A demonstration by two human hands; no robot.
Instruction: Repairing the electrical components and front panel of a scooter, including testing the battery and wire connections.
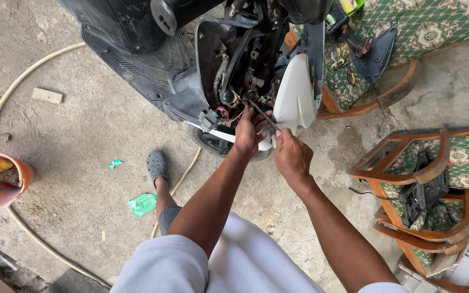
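Working right at the open front of the scooter (191, 59), you've got both hands up against the exposed wiring and brackets behind the nose. The front cover is already off, so the inner frame, cables and a cluster of red and black wires (228, 113) sit in plain view, and the white side panel (294, 95) hangs just beside the opening, still on the machine. Your left hand (249, 133) is curled in a closed grip around the near end of a thin dark tool (261, 115), which slants from the cavity down toward your other hand. Your right hand (291, 154) is pinched shut at the lower edge of that white panel, fingers pressed together on the tool's lower end or the panel's lip; I can't tell which. As I judge it, the stripping-down is well along: a dark plastic cover piece (376, 54) lies on the green patterned chair (430, 27) with small tools near it, and another black part (424, 190) rests on the second chair (462, 163) at your right. What looks left is this fastening by the white panel and whatever sits deeper in the cavity. Your sandalled foot (157, 165) is planted on the concrete floor (82, 141), hose (6, 103) curving round behind, orange bucket (1, 182) well apart at the left.
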